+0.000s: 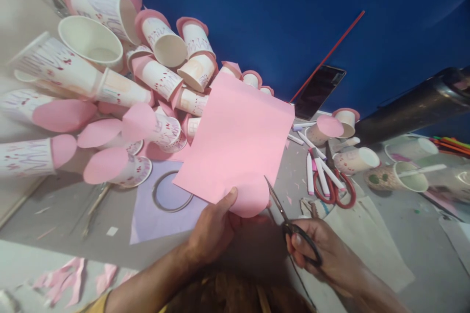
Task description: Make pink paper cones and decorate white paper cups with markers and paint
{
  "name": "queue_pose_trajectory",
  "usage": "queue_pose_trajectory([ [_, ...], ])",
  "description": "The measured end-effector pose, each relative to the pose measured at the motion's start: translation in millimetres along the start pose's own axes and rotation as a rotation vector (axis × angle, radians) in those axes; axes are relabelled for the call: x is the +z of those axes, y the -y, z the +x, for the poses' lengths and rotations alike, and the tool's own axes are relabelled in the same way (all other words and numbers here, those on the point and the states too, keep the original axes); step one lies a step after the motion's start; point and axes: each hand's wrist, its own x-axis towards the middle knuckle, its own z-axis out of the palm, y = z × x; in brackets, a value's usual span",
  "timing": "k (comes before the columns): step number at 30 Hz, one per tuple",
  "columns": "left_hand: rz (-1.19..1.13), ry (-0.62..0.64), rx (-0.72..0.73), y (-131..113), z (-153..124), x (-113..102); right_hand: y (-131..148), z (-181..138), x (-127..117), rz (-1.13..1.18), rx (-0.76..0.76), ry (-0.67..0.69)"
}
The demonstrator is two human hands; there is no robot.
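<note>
A grey floor with craft things spread all over it

The flat grey floor holds a big heap of white paper cups with pink paper lids at the left, lying on their sides. Just in front of the heap lies a pale purple paper sheet with a thin metal ring on it. Small pink paper scraps lie near the bottom left. To the right lie white marker pens, touching red-handled scissors. Near them are more white paper cups. A black phone lies flat next to the blue wall. A light brown paper bag lies at the lower right.
</note>
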Motion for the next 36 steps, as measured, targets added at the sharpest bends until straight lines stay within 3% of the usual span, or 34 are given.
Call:
queue_pose_trajectory([
  [19, 0.021, -0.02, -0.028, -6, -2, -9, 7, -5, -9, -0.132, 0.01, 0.06],
  [36, 0.0, 0.092, 0.012, -2, -4, -19, 17, -2, -11, -0.191, 0.032, 0.1],
])
